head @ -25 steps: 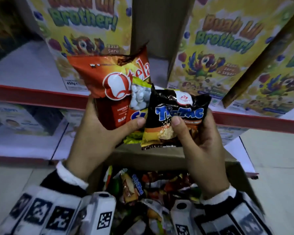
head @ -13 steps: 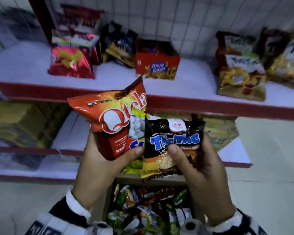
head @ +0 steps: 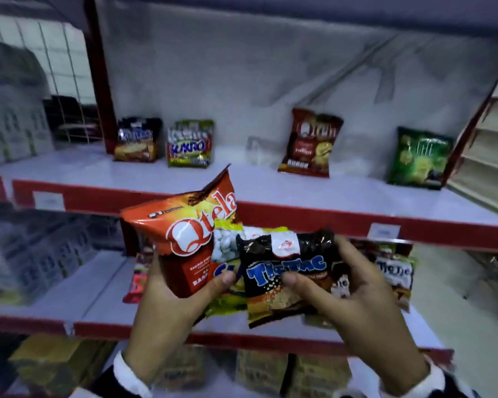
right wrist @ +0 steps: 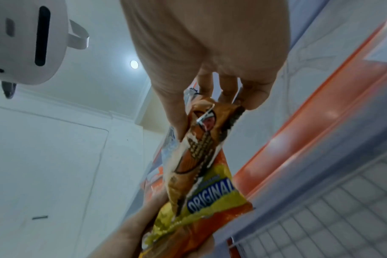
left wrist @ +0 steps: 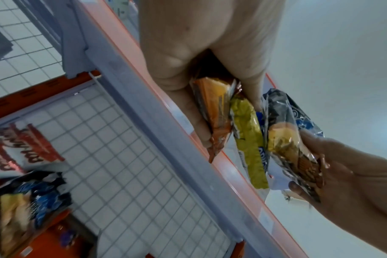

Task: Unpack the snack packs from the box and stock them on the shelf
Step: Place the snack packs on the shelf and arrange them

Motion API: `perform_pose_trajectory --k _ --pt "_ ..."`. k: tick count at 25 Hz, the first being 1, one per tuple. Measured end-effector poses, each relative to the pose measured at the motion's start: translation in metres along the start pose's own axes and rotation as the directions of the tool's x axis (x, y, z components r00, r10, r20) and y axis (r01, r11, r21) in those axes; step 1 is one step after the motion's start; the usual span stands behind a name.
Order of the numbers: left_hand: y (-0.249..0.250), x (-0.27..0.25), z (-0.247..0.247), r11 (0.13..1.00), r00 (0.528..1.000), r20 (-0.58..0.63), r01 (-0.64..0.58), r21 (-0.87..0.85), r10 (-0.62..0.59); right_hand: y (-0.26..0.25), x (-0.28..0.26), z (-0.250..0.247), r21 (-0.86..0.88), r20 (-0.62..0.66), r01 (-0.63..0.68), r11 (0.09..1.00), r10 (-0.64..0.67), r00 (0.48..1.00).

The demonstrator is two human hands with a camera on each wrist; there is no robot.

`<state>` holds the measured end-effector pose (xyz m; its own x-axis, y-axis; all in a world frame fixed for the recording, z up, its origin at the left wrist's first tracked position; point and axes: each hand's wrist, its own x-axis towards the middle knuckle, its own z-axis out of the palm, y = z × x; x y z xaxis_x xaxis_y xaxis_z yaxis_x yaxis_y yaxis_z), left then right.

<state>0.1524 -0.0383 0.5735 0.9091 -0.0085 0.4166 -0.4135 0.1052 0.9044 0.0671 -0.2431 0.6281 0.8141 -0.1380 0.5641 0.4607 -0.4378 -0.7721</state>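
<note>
Head view: an orange Qtela pack [head: 184,239] and a yellow pack [head: 226,251] are gripped together by the left hand [head: 167,305], while a black TicTac pack [head: 285,271] is pinched by the right hand [head: 365,300], all held up in front of the red-edged shelf [head: 270,191]. Most of the yellow pack is covered, so its name can't really be read. The box isn't seen.

Left wrist: the packs are only shown edge-on, thumb clamped over them.

Right wrist: the TicTac pack's front is hidden; only "ORIGINAL" is readable on the yellow one.
</note>
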Motion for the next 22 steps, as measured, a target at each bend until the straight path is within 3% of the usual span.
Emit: perform_pose_trajectory --k 5,10,16,22 --pt "0.047 0.044 -0.03 0.997 0.992 -0.096 -0.077 -0.01 0.075 -0.052 0.062 -0.014 0.098 0.044 0.043 0.994 -0.047 0.998" --pt "0.086 0.119 -0.089 0.985 0.973 -0.155 -0.174 -0.006 0.171 -0.088 0.161 0.021 0.176 0.068 0.006 0.984 -0.019 0.998" --pt "0.114 0.227 -0.175 0.974 0.962 -0.168 -0.201 0.103 0.216 -0.085 0.296 0.127 -0.046 -0.047 -0.116 0.992 0.114 0.992" --pt "0.126 0.3 -0.229 0.97 0.967 -0.117 -0.212 0.116 0.225 -0.044 0.358 0.247 -0.371 0.182 -0.234 0.899 0.317 0.931"
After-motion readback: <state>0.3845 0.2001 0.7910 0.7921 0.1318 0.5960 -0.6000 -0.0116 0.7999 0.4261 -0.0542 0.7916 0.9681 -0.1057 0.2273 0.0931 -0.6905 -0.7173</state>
